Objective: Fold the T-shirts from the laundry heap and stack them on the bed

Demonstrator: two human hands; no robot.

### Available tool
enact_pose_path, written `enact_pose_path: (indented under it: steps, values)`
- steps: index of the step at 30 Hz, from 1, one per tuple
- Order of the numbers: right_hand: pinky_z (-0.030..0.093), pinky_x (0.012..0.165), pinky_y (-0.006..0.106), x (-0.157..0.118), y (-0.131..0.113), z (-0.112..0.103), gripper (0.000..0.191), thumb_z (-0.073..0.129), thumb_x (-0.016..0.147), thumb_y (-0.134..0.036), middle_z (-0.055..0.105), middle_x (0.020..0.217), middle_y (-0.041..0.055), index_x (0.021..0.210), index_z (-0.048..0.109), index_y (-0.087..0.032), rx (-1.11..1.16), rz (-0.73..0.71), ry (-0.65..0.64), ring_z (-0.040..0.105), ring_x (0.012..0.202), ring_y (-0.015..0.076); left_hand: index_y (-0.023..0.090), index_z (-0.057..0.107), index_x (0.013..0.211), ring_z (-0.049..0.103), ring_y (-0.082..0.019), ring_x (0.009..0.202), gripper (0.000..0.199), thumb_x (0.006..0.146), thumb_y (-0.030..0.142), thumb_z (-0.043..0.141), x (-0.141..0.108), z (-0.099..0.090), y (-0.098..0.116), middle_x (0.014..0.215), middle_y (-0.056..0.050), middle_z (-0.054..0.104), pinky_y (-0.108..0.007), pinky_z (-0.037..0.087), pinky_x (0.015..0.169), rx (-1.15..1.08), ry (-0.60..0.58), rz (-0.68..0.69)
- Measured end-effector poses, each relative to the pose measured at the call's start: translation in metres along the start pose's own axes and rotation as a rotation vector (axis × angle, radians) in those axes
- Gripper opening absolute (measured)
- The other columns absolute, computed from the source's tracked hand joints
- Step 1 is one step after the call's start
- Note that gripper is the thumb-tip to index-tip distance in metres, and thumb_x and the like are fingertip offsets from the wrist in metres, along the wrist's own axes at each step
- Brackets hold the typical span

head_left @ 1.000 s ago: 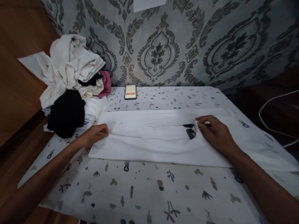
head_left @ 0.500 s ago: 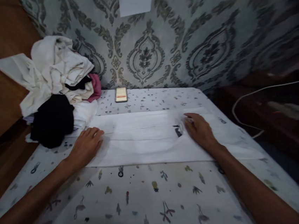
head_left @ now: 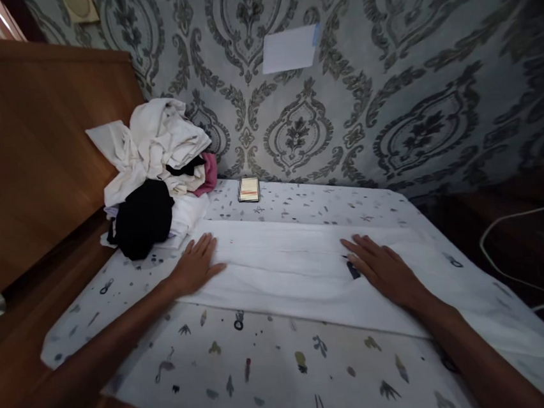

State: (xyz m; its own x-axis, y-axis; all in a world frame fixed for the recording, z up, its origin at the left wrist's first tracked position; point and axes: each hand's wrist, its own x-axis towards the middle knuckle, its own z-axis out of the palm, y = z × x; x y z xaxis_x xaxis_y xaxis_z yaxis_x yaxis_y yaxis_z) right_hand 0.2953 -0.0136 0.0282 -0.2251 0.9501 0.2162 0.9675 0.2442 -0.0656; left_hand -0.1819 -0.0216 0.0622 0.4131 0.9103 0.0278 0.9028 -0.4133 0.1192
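Note:
A white cloth (head_left: 277,261), folded into a long strip, lies across the patterned table cover (head_left: 267,358). My left hand (head_left: 195,266) rests flat on the strip's left end, fingers spread. On its right part lies my right hand (head_left: 379,267), palm down with fingers stretched, beside a small dark patch (head_left: 353,269) on the cloth that it partly covers. Neither hand grips anything.
Piled clothes, white (head_left: 160,138), black (head_left: 143,219) and pink (head_left: 209,173), sit at the table's back left by a wooden panel (head_left: 45,149). A phone-like object (head_left: 249,189) lies near the wallpapered wall. A white cable (head_left: 493,259) hangs at the right.
The view has shifted, so the scene sits lower and further right. Both hands have flattened and spread on the cloth, and the bunched fabric by my right hand now lies flatter.

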Motion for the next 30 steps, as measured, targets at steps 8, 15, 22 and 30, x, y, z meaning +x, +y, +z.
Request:
enact_pose_path:
  steps: [8,15,22,30]
  values:
    - [0.037,0.112,0.057,0.002,-0.010,-0.007,0.056,0.024,0.100,-0.049,0.041,0.157,0.0092,0.146,0.048,-0.028,-0.004,0.048,-0.054,0.035,0.146,0.0306,0.005,0.028,0.154,0.014,-0.030,0.153,0.081,0.097,0.063,0.027,-0.003,-0.004,-0.022,0.163,-0.022,0.021,-0.052,0.019,0.122,-0.043,-0.020,-0.082]
    - [0.025,0.109,0.074,0.009,-0.046,-0.013,0.051,0.029,0.101,-0.047,0.040,0.157,0.0130,0.142,0.053,-0.027,-0.085,0.097,0.010,0.026,0.148,0.0385,0.018,0.044,0.147,0.032,-0.024,0.148,0.081,0.093,0.072,0.018,0.000,-0.021,-0.055,0.159,-0.011,0.037,-0.040,0.028,0.121,-0.438,0.029,-0.127]
    - [0.023,0.115,0.065,0.015,-0.173,-0.014,0.048,0.037,0.102,-0.041,0.037,0.158,0.0155,0.144,0.049,-0.021,0.086,-0.185,-0.026,0.027,0.149,0.0329,0.014,0.039,0.151,0.028,-0.024,0.150,0.075,0.098,0.064,0.022,-0.022,-0.030,-0.020,0.161,-0.013,0.033,-0.044,0.024,0.122,-0.302,0.148,0.002]
    - [0.015,0.123,0.047,0.003,-0.254,-0.038,0.057,0.038,0.102,-0.052,0.024,0.164,0.0095,0.151,0.038,-0.023,0.331,-0.455,-0.285,0.016,0.153,0.0215,0.032,0.020,0.158,0.037,-0.027,0.145,0.064,0.100,0.054,0.034,-0.061,0.026,-0.006,0.159,-0.007,0.037,-0.050,0.032,0.118,0.053,0.229,0.343]
